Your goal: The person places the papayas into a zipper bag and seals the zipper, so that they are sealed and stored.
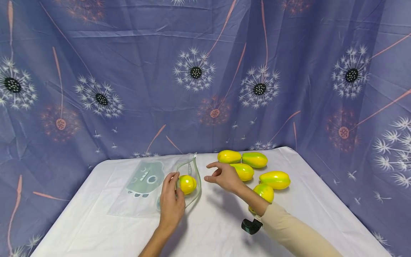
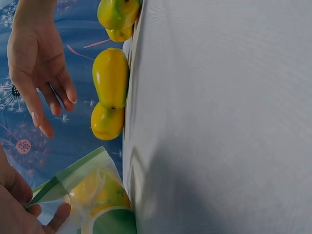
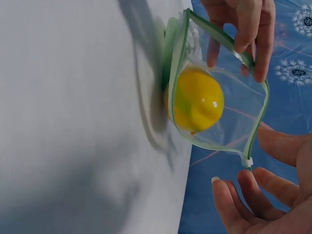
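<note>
White-covered table (image 1: 212, 232); clear green-rimmed bag (image 1: 151, 175) laid on it, mouth parted, rim pinched by left hand (image 1: 171, 201), thumb against fingers; right hand (image 1: 224, 175) held near the mouth, fingers spread, loosely bent, nothing gripped; yellow fruit (image 1: 187, 184) seen inside bag; loose fruits (image 1: 275, 180) grouped at right

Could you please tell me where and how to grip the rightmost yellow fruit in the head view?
Probably across its rounded middle, coming from above on the right: the yellow fruit lies lengthwise on its side, and another fruit crowds its left end.
</note>
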`<action>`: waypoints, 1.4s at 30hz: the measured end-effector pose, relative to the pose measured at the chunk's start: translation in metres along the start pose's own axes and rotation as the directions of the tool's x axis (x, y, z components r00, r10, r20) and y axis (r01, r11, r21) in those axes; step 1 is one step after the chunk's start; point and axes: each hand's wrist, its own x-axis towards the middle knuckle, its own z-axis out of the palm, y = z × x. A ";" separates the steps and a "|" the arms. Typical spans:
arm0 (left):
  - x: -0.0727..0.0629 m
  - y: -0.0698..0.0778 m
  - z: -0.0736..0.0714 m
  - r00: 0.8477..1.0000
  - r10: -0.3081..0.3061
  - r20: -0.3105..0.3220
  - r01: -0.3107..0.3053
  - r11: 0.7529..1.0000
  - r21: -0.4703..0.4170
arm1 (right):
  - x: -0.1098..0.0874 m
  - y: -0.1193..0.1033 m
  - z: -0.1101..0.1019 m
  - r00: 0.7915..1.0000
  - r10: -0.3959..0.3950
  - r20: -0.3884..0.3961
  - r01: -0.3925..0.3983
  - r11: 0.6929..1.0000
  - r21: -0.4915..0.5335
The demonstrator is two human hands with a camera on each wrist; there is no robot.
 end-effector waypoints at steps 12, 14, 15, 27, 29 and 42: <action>0.000 -0.001 -0.001 0.999 0.038 -0.024 -0.039 0.999 -0.007 | -0.008 0.001 -0.028 0.999 0.012 -0.034 -0.014 0.997 -0.072; 0.000 -0.002 -0.001 0.999 0.040 -0.023 -0.040 0.999 -0.013 | -0.008 0.002 -0.033 0.999 0.019 -0.038 -0.022 0.996 -0.084; 0.000 -0.003 -0.001 0.999 0.039 -0.020 -0.040 0.999 -0.014 | -0.009 0.003 -0.035 0.999 0.018 -0.039 -0.021 0.996 -0.088; 0.000 -0.005 0.000 1.000 0.000 0.002 0.000 0.999 -0.044 | -0.016 0.016 -0.053 0.996 0.073 -0.055 -0.078 0.992 -0.098; 0.000 -0.005 0.000 1.000 0.001 0.006 -0.001 0.999 -0.044 | -0.016 0.018 -0.054 0.996 0.071 -0.056 -0.077 0.992 -0.101; -0.002 -0.005 0.001 0.999 0.001 0.035 0.000 0.999 -0.036 | -0.008 0.035 -0.077 0.990 0.038 -0.138 -0.060 0.985 -0.162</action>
